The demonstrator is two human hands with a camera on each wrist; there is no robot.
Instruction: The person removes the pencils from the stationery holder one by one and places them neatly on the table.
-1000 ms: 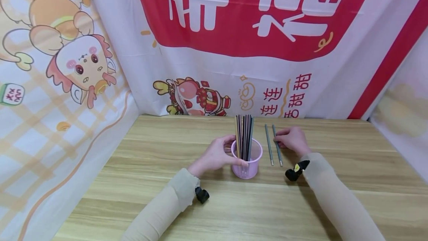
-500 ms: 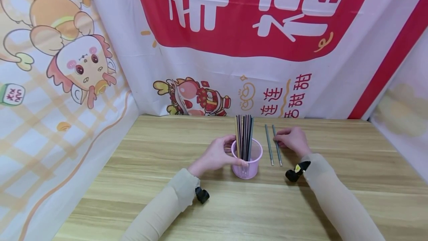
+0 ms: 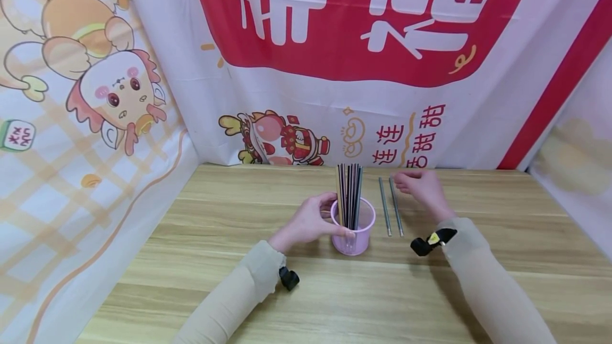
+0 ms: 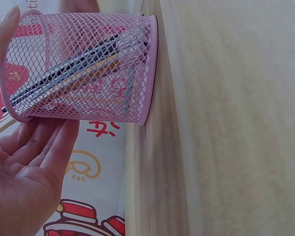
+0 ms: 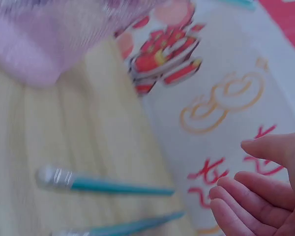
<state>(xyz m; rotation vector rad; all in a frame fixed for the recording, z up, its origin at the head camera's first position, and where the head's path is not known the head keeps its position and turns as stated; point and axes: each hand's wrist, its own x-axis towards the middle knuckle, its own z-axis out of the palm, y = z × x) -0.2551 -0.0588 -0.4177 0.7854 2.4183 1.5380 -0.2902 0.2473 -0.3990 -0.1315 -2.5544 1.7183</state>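
A pink mesh pencil cup (image 3: 351,240) stands upright on the table, holding several dark, teal and tan pencils (image 4: 83,69) that lean to one side. Around its near and left side, my left hand (image 3: 311,220) grips the cup, thumb in front and fingers behind. Two teal pencils lie side by side right of the cup: the left pencil (image 3: 385,208) and the right pencil (image 3: 396,208), their silver-banded ends toward me. My right hand (image 3: 423,187) hovers by the far tip of the right pencil, fingers loosely bent with nothing between them.
The wooden table (image 3: 287,301) ends at the back against a printed red-and-white cloth (image 3: 296,78). Another patterned cloth (image 3: 95,174) hangs along the left side. A wrist camera (image 3: 289,278) sits on the left cuff.
My right hand has come off the right pencil and moved away from me, toward its far tip. The left hand, the cup and both lying pencils stay practically where they were.
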